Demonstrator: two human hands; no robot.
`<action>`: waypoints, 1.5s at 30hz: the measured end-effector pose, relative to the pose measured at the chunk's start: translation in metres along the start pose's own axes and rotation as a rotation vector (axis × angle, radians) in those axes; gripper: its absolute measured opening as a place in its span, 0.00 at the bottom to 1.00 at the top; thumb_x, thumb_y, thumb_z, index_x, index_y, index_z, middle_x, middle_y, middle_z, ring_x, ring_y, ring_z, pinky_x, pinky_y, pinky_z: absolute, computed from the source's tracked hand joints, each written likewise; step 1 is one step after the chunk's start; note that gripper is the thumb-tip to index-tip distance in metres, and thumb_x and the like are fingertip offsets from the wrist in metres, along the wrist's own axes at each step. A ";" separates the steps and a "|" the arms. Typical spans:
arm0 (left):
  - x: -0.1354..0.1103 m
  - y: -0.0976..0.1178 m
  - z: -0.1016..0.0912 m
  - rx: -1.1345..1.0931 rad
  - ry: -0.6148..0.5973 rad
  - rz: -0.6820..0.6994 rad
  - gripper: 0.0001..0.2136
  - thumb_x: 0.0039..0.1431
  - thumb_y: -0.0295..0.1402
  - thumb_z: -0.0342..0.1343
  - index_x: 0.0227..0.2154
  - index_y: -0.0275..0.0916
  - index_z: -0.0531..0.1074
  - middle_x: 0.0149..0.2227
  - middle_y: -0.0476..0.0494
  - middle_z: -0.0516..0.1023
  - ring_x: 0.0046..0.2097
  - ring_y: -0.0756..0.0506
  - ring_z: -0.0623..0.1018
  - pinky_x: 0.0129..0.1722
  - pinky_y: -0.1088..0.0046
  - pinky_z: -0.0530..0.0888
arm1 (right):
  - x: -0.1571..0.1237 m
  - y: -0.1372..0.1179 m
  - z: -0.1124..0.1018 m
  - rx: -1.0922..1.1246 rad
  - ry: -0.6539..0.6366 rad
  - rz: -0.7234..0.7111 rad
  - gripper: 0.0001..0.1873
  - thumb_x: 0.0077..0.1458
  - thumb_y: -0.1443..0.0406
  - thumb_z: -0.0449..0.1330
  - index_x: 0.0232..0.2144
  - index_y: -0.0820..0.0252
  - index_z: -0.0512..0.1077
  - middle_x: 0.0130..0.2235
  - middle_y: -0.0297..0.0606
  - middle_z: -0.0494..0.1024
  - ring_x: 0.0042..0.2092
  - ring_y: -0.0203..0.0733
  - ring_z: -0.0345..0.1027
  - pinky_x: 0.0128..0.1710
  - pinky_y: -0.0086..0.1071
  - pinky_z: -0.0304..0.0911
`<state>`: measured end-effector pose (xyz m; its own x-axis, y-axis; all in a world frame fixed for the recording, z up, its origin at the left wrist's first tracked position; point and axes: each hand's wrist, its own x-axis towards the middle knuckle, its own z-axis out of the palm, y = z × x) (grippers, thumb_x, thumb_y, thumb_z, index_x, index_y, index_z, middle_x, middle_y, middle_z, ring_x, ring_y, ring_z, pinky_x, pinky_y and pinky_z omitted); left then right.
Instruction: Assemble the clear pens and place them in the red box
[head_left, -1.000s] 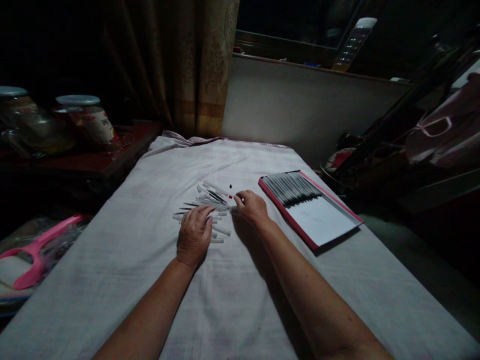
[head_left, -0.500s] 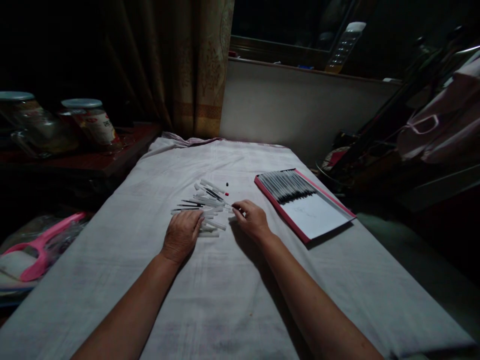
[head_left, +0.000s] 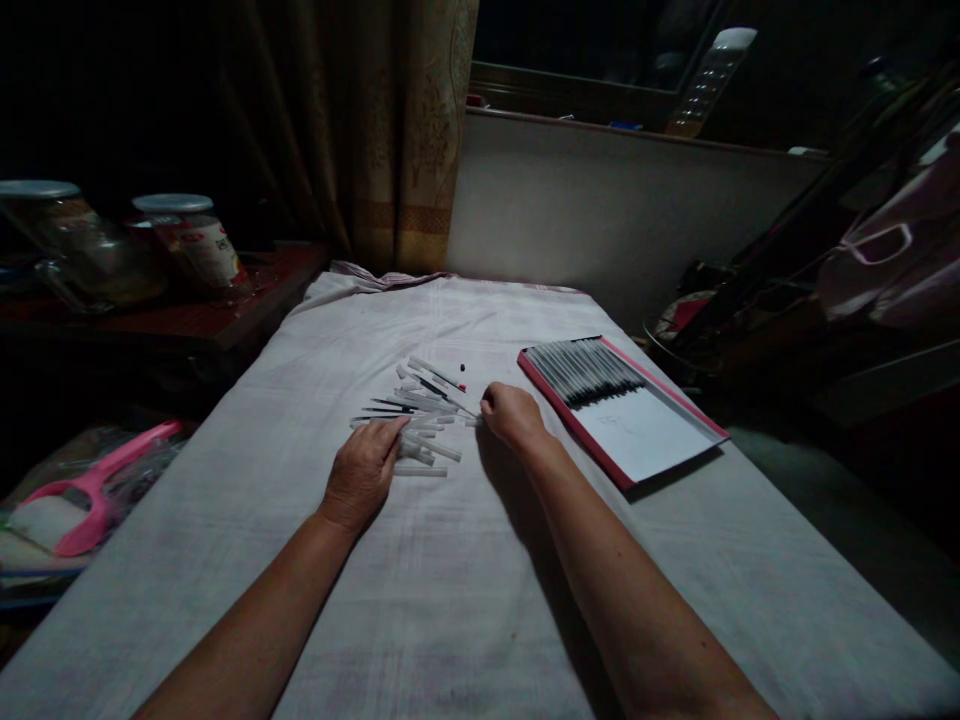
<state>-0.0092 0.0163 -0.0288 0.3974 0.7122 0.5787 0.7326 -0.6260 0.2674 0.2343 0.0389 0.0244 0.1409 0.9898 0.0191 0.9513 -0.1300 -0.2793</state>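
Observation:
A loose pile of clear pen barrels and dark-inked pen refills lies on the cloth. Over the near left side of this pile rests my left hand, its fingers stretched out onto the parts; what lies under them is hidden. My right hand is curled closed at the pile's right edge, thumb and fingers pinched beside the end of a thin refill. Whatever sits in that pinch is hidden. A small black cap and a small red cap lie just beyond the pile.
Right of my hands is a shallow red-edged box with a row of black-tipped clear pens. Jars stand on a dark wooden side table. Pink scissors-like handles lie at the left. A bottle stands on the sill.
My right hand has shifted slightly up and away from the pile's edge, its fingers curling tighter. My left hand stays in place on the parts. The camera view has turned slightly left.

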 end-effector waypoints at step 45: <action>-0.001 0.013 -0.007 -0.084 -0.052 0.047 0.12 0.67 0.31 0.48 0.50 0.42 0.71 0.43 0.42 0.81 0.44 0.42 0.77 0.45 0.64 0.70 | -0.067 0.008 0.035 1.066 0.207 -0.097 0.09 0.51 0.62 0.61 0.33 0.55 0.81 0.34 0.39 0.82 0.37 0.42 0.76 0.38 0.34 0.70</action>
<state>-0.0041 0.0056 -0.0203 0.4597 0.6955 0.5522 0.6645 -0.6819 0.3057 0.2225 -0.0259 -0.0126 0.2162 0.9513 0.2197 0.2483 0.1640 -0.9547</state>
